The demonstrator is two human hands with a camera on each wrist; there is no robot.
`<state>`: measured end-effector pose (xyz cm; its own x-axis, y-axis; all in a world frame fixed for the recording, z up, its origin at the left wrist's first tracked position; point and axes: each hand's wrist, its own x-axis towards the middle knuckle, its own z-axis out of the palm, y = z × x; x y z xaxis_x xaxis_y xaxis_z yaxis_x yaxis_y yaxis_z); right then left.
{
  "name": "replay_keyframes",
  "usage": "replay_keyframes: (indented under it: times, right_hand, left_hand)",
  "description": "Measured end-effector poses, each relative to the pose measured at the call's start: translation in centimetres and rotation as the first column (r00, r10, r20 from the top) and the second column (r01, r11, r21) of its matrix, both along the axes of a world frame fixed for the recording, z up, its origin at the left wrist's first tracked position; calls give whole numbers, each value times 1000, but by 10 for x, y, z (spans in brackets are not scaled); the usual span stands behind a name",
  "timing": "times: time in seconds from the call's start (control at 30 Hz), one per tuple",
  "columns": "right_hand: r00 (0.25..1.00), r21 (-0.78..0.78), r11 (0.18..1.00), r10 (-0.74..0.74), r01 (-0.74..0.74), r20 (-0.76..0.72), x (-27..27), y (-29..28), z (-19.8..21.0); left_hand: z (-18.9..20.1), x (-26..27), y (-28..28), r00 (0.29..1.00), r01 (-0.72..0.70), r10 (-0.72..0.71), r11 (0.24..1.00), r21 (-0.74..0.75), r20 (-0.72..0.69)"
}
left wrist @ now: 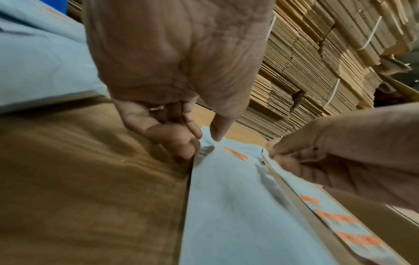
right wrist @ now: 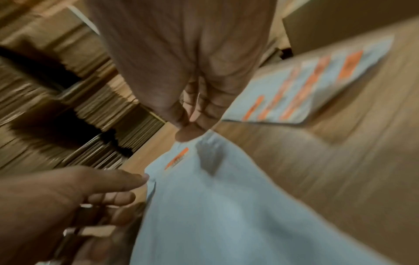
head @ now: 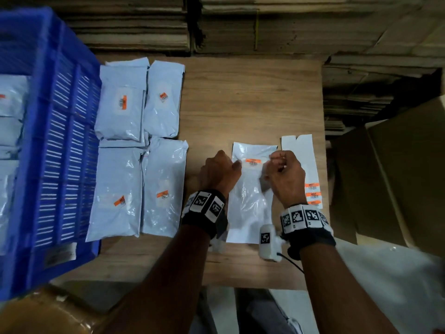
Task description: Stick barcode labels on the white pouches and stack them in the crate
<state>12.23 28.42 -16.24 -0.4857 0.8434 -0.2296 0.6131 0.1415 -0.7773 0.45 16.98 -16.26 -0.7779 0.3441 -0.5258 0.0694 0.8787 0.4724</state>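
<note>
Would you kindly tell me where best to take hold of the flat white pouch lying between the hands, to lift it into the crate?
Probably by its two long side edges near the top of the white pouch, one grip from each side. It lies flat and limp; this keeps fingers off the orange barcode label.

Your arms were bare, each wrist wrapped in a black band [head: 310, 233] covered with white square marker tags; a small white camera box [head: 268, 242] with a black cable hung off your right one.
</note>
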Motion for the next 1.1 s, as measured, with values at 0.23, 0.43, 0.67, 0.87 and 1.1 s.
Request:
replay_keyframes:
  times: [0.23, 0.43, 0.67, 0.87, 1.1]
  right_hand:
    - [949, 21, 988, 140, -152, 282, 34, -32, 8]
    - [992, -65, 995, 80, -74, 98, 33, -40, 56]
    - [973, -137, 989, 28, -60, -230, 14, -32, 170]
    - [878, -96, 983, 95, -157, -469, -38, -55, 242]
    - [844, -41, 969, 191, -243, -501, -92, -106, 281]
  left_hand:
    - [-7, 40, -27, 994, -83, 80, 996, 38, 79]
    - [40, 46, -40, 989, -133, 122, 980, 151, 79]
    - [163, 14, -60, 969, -199, 245, 850, 489, -32]
    - [252, -29, -88, 934, -185, 327, 787, 588, -144]
    - [276, -73, -152, 886, -213, 426, 727, 653, -184]
